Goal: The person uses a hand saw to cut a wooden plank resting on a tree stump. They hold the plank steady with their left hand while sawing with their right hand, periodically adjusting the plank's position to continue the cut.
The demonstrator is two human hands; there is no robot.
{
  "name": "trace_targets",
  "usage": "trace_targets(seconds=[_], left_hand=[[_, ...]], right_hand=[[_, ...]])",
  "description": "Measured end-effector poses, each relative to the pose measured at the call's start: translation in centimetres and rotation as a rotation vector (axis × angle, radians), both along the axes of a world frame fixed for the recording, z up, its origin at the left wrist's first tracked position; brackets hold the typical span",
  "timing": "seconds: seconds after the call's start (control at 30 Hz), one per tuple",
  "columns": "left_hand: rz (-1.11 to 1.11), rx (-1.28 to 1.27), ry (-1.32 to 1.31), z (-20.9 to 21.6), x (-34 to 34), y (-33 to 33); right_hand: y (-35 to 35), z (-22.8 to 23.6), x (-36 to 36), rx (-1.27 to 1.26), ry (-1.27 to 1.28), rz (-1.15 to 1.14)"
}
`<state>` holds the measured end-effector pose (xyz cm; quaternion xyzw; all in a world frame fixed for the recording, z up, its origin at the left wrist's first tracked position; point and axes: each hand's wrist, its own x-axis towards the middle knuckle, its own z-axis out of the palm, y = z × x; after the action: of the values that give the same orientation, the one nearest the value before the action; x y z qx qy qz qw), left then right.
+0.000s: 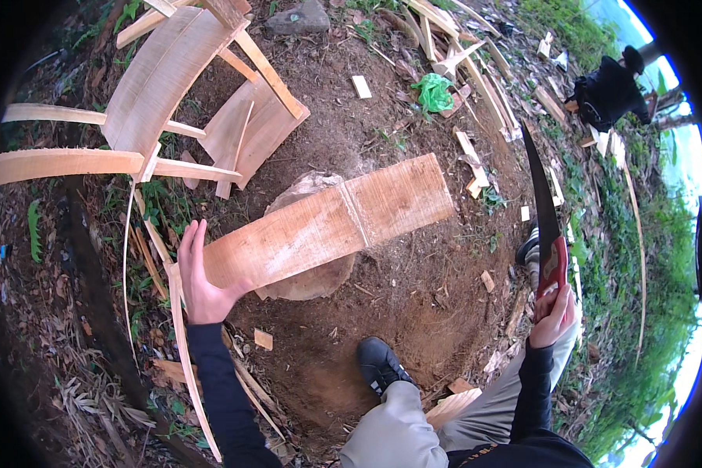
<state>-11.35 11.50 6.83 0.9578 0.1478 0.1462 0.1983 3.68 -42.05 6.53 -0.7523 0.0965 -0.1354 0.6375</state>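
A wide wooden board (288, 242) lies slantwise across a tree stump (312, 285). A pale line runs across the board right of its middle, with light dust around it. At the board's left end is my left hand (204, 281), its fingers stretched out together against the end and its thumb by the near edge. My right hand (552, 316) is wrapped round the red handle of a handsaw (550, 234). The saw's dark blade points up and away, to the right of the board and apart from it.
A wooden chair-like frame (160, 78) stands at the far left, its slats reaching toward the stump. Scrap wood (476, 160) and a green plastic bag (434, 93) lie on the dirt at the far right. Another person (612, 93) is bent over beyond. My shoe (382, 365) is near the stump.
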Motion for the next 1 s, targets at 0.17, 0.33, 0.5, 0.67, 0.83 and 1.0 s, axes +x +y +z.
trace_targets(seconds=[0.17, 0.33, 0.5, 0.67, 0.83, 1.0], left_hand=[[-0.047, 0.284, 0.523, -0.1, -1.2, 0.3], [-0.081, 0.204, 0.324, 3.3, -0.4, -0.5], [-0.006, 0.295, 0.365, 9.5, 1.7, -2.1], [-0.023, 0.193, 0.410, 12.6, 3.1, -2.8], [-0.088, 0.290, 0.561, 11.7, 3.3, -3.1], [-0.093, 0.154, 0.529, 14.2, 4.7, -2.7]], right_hand=[[-2.1, -3.4, -0.9, 0.004, 0.100, -0.069], [-2.3, -2.8, -2.6, 0.069, 0.132, -0.031], [-2.6, -1.9, -2.9, 0.039, 0.084, -0.015], [-2.1, -2.1, -3.2, 0.114, 0.114, -0.009], [-1.8, -2.4, -3.4, 0.150, 0.170, -0.002], [-1.7, -2.4, -3.2, 0.172, 0.181, -0.004]])
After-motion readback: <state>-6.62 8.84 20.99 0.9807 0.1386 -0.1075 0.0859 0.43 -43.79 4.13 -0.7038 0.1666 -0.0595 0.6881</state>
